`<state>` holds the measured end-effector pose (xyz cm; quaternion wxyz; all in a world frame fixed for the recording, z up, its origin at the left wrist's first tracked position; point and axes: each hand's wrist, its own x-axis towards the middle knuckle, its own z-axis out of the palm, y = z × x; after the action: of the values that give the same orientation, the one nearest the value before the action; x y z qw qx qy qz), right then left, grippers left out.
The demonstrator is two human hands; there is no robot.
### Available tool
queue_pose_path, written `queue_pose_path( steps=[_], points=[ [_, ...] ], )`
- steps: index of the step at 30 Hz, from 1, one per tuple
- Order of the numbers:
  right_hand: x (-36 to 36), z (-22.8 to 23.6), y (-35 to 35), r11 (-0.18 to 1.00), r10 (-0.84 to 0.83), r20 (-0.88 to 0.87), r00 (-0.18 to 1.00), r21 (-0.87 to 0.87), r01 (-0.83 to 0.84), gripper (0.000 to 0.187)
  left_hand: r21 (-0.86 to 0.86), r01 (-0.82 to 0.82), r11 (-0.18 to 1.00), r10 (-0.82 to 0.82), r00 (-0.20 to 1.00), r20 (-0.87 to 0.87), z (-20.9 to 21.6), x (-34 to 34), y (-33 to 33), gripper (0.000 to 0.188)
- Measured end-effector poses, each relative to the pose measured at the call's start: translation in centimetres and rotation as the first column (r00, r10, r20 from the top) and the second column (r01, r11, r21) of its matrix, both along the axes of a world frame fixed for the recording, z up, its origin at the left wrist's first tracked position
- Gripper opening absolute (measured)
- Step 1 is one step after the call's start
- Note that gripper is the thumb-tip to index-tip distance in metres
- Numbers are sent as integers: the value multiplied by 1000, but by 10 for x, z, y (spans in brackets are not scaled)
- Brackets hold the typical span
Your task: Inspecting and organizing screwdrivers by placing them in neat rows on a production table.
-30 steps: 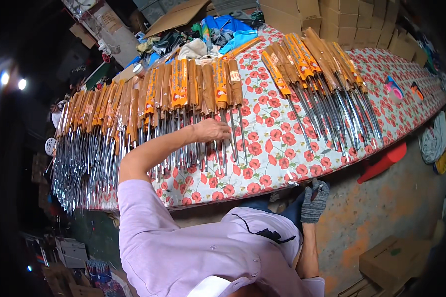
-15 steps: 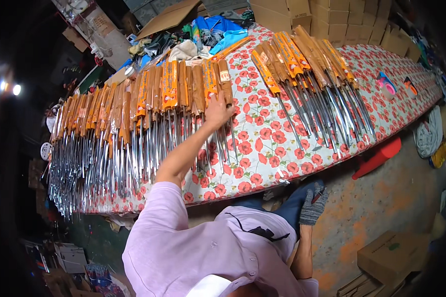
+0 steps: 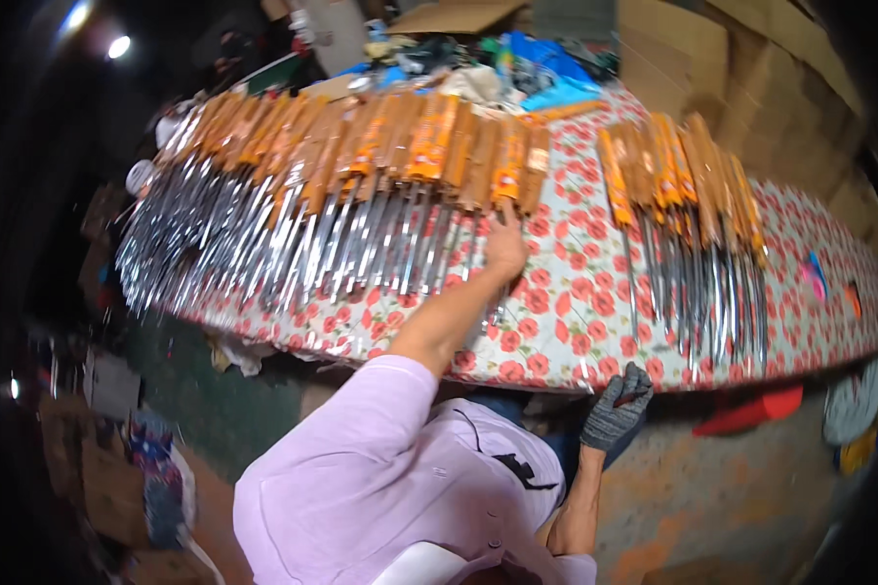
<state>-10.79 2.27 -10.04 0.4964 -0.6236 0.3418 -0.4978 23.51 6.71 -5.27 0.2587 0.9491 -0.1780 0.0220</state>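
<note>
Head view shows packs (image 3: 429, 141) already laid at eleven and two o'clock, the remainder unclear, while we cannot tell what our left hand (image 3: 505, 249), at a pack's lower end, or curled right hand (image 3: 612, 421) grips.

A head-worn fisheye camera looks steeply down and forward from close above the wearer's shirt (image 3: 332, 487), across the flowered table (image 3: 568, 263) to the cardboard (image 3: 673, 54) beyond its far edge.
</note>
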Motion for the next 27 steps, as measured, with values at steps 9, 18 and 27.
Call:
queue_pose_path(
  steps=[9,18,27],
  points=[
    [76,-5,-6,975,215,53,975,-75,-211,34,-133,-170,976,132,958,-255,-13,48,15,73],
    [76,9,-5,939,260,-153,954,-192,-286,20,-454,51,890,-273,856,-440,66,82,58,17],
    [82,-9,-10,889,160,-253,954,-383,-251,25,-718,-35,695,-489,709,-508,173,15,174,8]
  ],
)
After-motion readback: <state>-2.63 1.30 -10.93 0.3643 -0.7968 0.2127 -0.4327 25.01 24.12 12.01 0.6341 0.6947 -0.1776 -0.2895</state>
